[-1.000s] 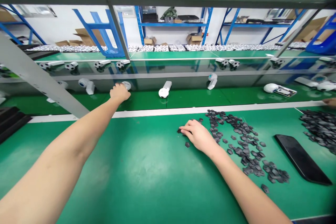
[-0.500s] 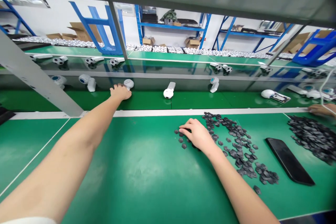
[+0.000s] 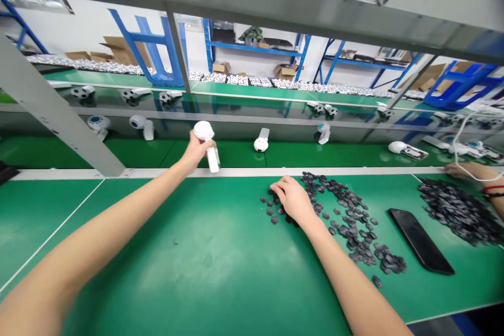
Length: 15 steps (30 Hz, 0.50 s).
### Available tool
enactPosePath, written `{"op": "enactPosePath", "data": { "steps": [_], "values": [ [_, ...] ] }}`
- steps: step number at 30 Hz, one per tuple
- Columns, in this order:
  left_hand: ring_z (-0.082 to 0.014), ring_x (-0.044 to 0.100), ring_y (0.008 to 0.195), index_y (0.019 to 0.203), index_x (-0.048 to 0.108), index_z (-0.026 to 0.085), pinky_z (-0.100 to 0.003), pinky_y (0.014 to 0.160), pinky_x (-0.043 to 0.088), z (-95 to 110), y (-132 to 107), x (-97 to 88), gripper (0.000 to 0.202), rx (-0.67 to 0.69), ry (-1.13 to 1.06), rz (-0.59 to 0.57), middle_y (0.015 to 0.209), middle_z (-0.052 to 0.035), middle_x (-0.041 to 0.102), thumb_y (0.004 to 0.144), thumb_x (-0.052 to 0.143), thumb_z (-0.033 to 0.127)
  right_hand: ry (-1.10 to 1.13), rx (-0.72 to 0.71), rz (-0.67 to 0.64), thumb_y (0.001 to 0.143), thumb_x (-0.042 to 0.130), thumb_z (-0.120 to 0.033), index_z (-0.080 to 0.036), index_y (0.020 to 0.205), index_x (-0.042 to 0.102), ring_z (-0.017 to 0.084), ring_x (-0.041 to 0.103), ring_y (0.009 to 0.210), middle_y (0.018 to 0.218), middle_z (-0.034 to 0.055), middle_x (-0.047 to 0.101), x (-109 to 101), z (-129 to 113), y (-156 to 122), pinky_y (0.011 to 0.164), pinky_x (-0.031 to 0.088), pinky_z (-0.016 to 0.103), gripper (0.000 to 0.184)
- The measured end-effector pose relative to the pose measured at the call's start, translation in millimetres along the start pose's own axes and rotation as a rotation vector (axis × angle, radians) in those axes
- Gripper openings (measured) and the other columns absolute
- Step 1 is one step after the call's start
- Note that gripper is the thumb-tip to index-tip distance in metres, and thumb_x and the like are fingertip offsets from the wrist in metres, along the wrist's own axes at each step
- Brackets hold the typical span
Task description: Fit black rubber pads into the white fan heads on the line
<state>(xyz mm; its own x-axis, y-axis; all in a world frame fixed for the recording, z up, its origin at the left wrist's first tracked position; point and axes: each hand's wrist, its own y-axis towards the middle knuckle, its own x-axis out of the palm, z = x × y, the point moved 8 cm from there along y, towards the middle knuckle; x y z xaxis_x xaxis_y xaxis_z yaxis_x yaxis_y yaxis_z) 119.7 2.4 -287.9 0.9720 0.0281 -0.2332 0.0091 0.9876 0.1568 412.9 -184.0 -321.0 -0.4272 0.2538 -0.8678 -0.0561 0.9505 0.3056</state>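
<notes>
The left hand (image 3: pixel 192 153) grips a white unit (image 3: pixel 213 159) over the near edge of the belt (image 3: pixel 236 155), its ball (image 3: pixel 203 129) showing no black pieces (image 3: pixel 360 252); those lie loose on the table (image 3: pixel 177 283). Whether the right hand (image 3: pixel 294 198), fingertips (image 3: pixel 274 187) among them, pinches one, I cannot tell. More units (image 3: pixel 261 144) lie on the belt; the far cartons' (image 3: pixel 285 71) contents are hidden.

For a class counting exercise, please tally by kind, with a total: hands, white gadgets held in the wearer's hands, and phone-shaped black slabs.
Wearer's hands, left hand and right hand: 2
Co-worker's hand: 1
Held white gadget: 1
Phone-shaped black slab: 1
Total: 5
</notes>
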Motion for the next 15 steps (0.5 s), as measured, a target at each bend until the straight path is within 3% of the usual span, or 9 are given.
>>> {"op": "enactPosePath", "data": {
  "steps": [4,7,10,15],
  "values": [
    [-0.0157,0.061,0.063,0.128,0.044,0.023,-0.027,0.056,0.052,1.7,-79.6,36.3,0.052,-0.122,-0.293,-0.181,0.088,-0.0005,0.063,0.08,0.059,0.039,0.026,-0.03,-0.048,0.104,0.06,-0.036,-0.025,0.098,0.08,0.023,0.066,0.101,0.099,0.0051,0.071,-0.6,-3.7,-3.7,0.088,0.052,0.033,0.023],
    [-0.0137,0.055,0.05,0.12,0.051,0.02,-0.026,0.048,0.047,3.2,-129.6,60.3,0.047,-0.229,-0.43,-0.304,0.078,-0.0002,0.065,0.08,0.063,0.043,0.031,-0.055,-0.066,0.101,0.065,-0.034,-0.024,0.099,0.078,0.026,0.065,0.103,0.099,0.0059,0.071,-1.2,-9.9,-1.4,0.088,0.051,0.036,0.016],
    [-0.0131,0.055,0.045,0.118,0.054,0.02,-0.026,0.046,0.045,2.6,-157.2,74.7,0.045,-0.294,-0.52,-0.372,0.08,-0.0026,0.07,0.086,0.059,0.05,0.043,-0.059,-0.045,0.107,0.051,-0.03,-0.021,0.097,0.071,0.027,0.064,0.103,0.1,0.0084,0.069,-4.8,-19.1,1.5,0.091,0.05,0.038,0.024],
    [-0.0179,0.065,0.052,0.118,0.048,0.025,-0.028,0.048,0.05,-9.0,-177.4,86.6,0.04,-0.359,-0.535,-0.497,0.086,-0.0003,0.067,0.092,0.061,0.053,0.265,-0.025,-0.031,0.112,0.039,-0.033,-0.022,0.104,0.061,0.02,0.066,0.087,0.097,0.0048,0.068,-12.2,-44.1,-10.2,0.081,0.051,0.032,0.025]
  ]
}}
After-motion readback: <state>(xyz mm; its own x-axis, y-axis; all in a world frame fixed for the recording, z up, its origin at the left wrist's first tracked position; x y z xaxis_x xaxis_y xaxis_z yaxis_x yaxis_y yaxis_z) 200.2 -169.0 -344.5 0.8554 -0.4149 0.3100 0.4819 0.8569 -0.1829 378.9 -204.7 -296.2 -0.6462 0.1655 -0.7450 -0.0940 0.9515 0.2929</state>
